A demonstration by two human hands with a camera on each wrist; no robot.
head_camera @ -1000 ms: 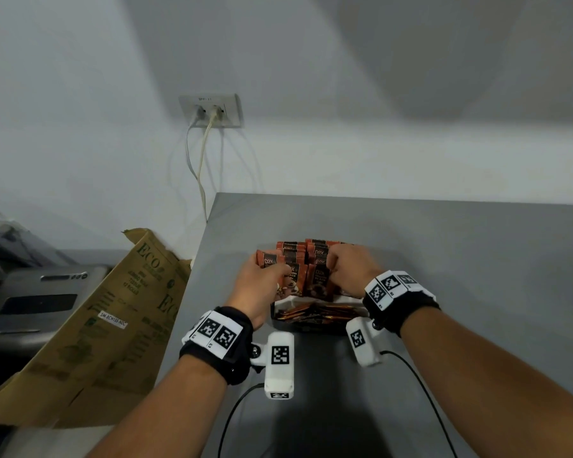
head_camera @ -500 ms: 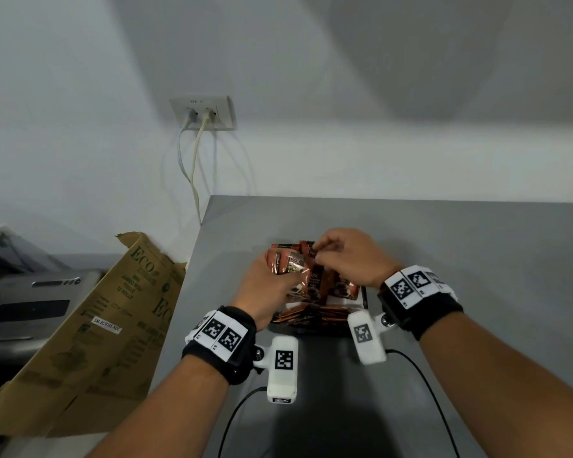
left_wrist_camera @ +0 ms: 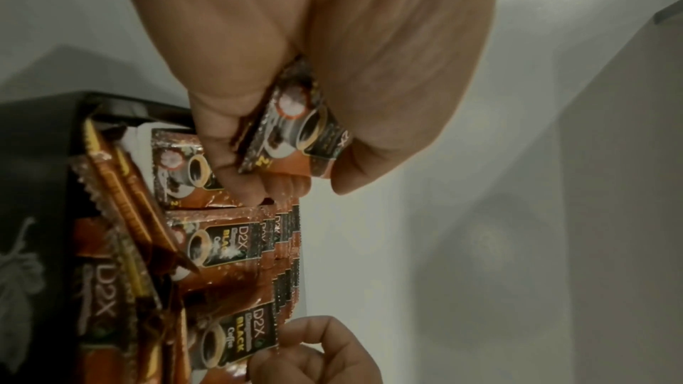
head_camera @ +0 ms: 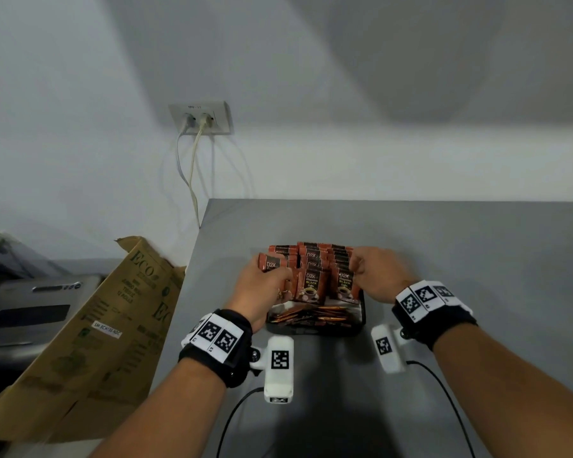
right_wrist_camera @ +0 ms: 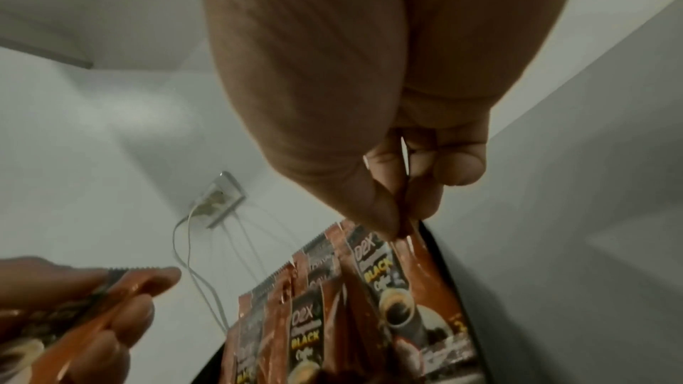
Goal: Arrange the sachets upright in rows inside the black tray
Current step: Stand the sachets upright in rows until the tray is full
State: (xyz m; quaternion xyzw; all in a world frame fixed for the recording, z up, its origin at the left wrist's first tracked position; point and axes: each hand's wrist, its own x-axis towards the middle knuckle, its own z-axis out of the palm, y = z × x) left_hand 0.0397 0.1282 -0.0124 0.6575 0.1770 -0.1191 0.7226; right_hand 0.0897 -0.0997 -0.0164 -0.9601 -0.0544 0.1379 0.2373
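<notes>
A black tray [head_camera: 361, 320] sits on the grey table, filled with brown-orange coffee sachets [head_camera: 311, 285] standing upright in rows; several more lie flat at its near end [head_camera: 311, 317]. My left hand [head_camera: 262, 285] grips a few sachets [left_wrist_camera: 295, 133] at the tray's left side. My right hand [head_camera: 374, 272] pinches the top edge of an upright sachet [right_wrist_camera: 402, 279] in the right-hand row, thumb against fingertips [right_wrist_camera: 384, 215]. In the left wrist view the tray's black rim [left_wrist_camera: 118, 104] shows beside the rows [left_wrist_camera: 221, 244].
The grey table [head_camera: 444, 246] reaches the white wall. A brown cardboard box flap [head_camera: 106, 325] leans at the table's left edge, beside a grey machine [head_camera: 30, 312]. A wall socket [head_camera: 201, 119] with two cables hangs above the table's left corner.
My right hand has moved from the middle rows to the right-hand row and now pinches a sachet top there. My left hand keeps its sachets at the tray's left.
</notes>
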